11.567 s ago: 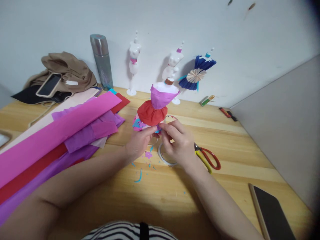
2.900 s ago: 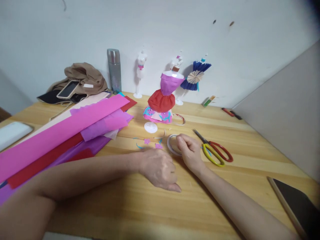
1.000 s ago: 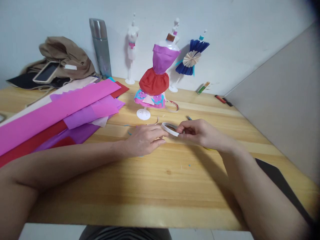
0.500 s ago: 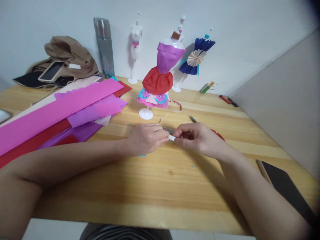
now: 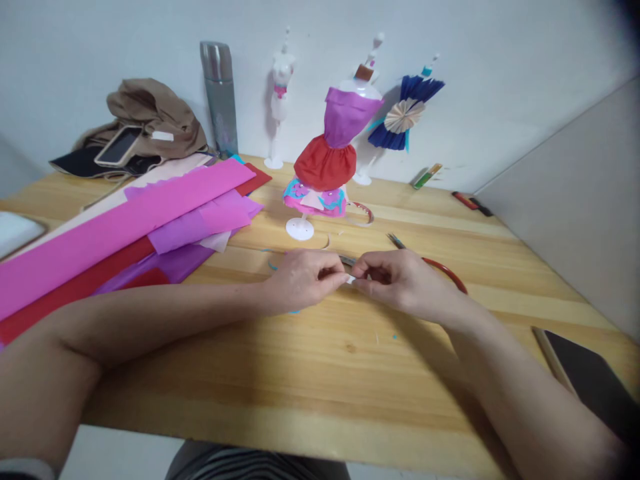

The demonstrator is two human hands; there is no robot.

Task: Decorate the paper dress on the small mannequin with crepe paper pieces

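Between my fingertips is a small white strip (image 5: 351,280), perhaps paper or tape; most of it is hidden. My left hand (image 5: 307,279) pinches its left end with thumb and forefinger. My right hand (image 5: 393,277) pinches the other end, the two hands almost touching just above the table. Scissors with a red handle (image 5: 445,270) lie partly behind my right hand. Beyond the hands stands a small mannequin in a purple top (image 5: 350,117), a red gathered skirt (image 5: 325,163) and a pink, blue-trimmed hem (image 5: 315,200).
Pink, red and purple sheets (image 5: 150,213) pile up at left. Behind them are a brown cloth (image 5: 150,110), a phone (image 5: 119,145) and a grey flask (image 5: 220,100). Two more mannequins, one white (image 5: 281,93), one in blue pleats (image 5: 407,113), stand by the wall. A dark device (image 5: 585,363) lies right.
The view has shifted slightly, so everything sits a little further right. My fingers have drawn closer together, and less of the white strip shows. My left fingers have changed their pinch.
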